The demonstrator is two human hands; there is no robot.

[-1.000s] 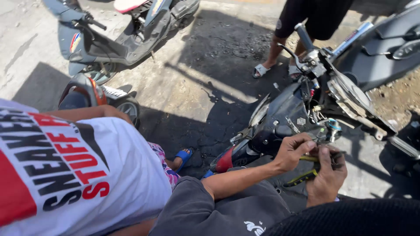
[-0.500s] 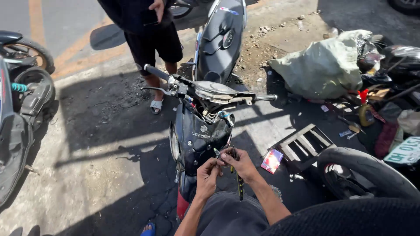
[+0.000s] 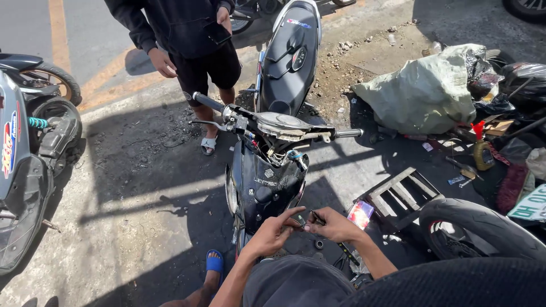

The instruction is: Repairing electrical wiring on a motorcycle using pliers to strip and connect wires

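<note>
Presently, item: small dark part (image 3: 300,223), pinched between both hands at the lower front panel of the black motorcycle (image 3: 267,182), just below the headlight cowl.

Risk, as judged:
- Part is tiny and held only by fingertips; a slip would likely drop it to the concrete ground (image 3: 142,193), where it could roll under the bike or toward the round washer-like piece (image 3: 319,244) already lying there.
- Slim dark tool (image 3: 330,234) hangs from the right hand; if the grip shifts, it may fall or scrape the glossy panel.
- Loose wiring under the handlebar (image 3: 273,125) hangs exposed above the work; a jerk upward could snag it.
- Bystander in dark shorts (image 3: 199,51) stands just beyond the handlebar; a nudge could tip the bike toward the hands.

Pose:
- Left hand (image 3: 276,230): forearm extended forward, wrist straight, fingers closed to a pinch on the part.
- Right hand (image 3: 335,226): wrist bent inward, fingers closed around the tool, tips meeting the left hand's.
- Hands touching, well below the handlebar.

Nearby: wooden pallet frame (image 3: 404,190), spare tyre (image 3: 478,227), blue sandal (image 3: 214,262).
</note>
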